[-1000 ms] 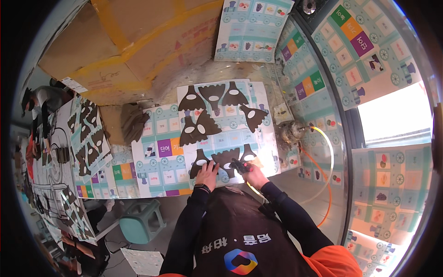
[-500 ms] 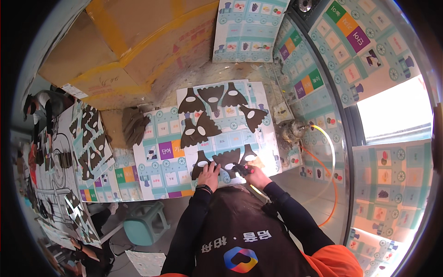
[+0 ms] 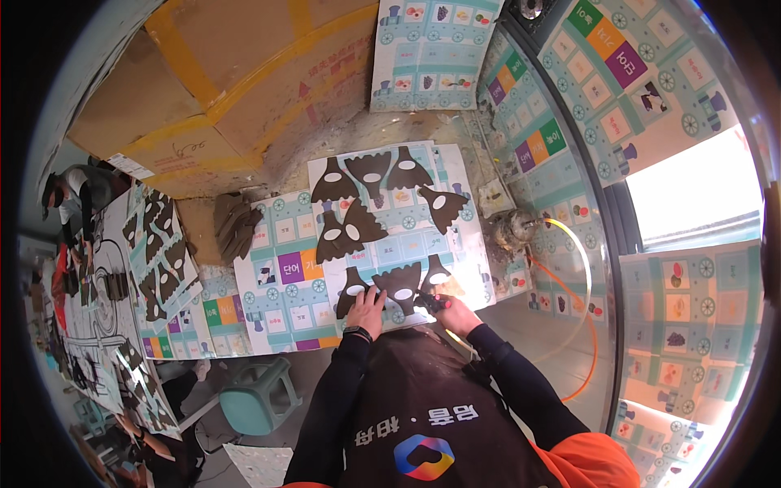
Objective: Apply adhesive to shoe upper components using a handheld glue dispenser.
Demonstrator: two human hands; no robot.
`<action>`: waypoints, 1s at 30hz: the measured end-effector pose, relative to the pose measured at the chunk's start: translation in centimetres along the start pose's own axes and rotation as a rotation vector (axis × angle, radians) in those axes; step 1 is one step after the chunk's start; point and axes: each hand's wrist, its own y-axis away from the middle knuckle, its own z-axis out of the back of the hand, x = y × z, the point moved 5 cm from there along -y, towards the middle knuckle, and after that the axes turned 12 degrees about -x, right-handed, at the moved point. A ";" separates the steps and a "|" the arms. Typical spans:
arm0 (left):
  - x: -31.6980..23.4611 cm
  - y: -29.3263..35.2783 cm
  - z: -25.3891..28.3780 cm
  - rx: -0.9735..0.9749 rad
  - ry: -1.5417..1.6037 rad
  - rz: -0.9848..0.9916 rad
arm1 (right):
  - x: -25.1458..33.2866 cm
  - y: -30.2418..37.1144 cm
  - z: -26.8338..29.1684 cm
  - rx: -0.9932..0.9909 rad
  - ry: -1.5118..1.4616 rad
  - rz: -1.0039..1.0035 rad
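Note:
Several dark, skirt-shaped cut pieces with scalloped edges and white ovals lie on a printed sheet on the table. My left hand rests palm down, fingers stretched out, on the near edge of the near-left dark piece, its fingertips next to the middle piece. My right hand is closed round a small black-and-red hand tool. Its tip points left, close to the narrow end of the middle piece. Just beyond the tool lies the near-right dark piece, partly in glare. The tool's exact kind is too small to make out.
Dark gloves lie left of the sheet. A dirty metal fitting with yellow and orange hoses stands at the right. Taped cardboard walls the far side; a green stool stands at lower left. Another person works at far left.
My right hand and the tool have shifted slightly right, away from the middle piece's oval. My left hand stays nearly in place. The whole view has drifted a little.

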 end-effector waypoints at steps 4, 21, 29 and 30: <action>-0.1 0.1 0.1 -0.005 -0.002 -0.002 | 0.6 0.2 -0.1 0.025 -0.026 -0.037; -0.3 0.2 0.3 -0.014 0.011 0.005 | -2.0 -0.4 -0.1 -0.053 0.063 -0.011; -0.2 0.3 0.1 -0.010 0.013 0.017 | -1.0 0.6 -0.8 0.027 -0.101 0.030; -0.2 0.3 0.1 -0.017 0.011 0.014 | -0.7 0.6 -0.8 0.028 -0.100 0.030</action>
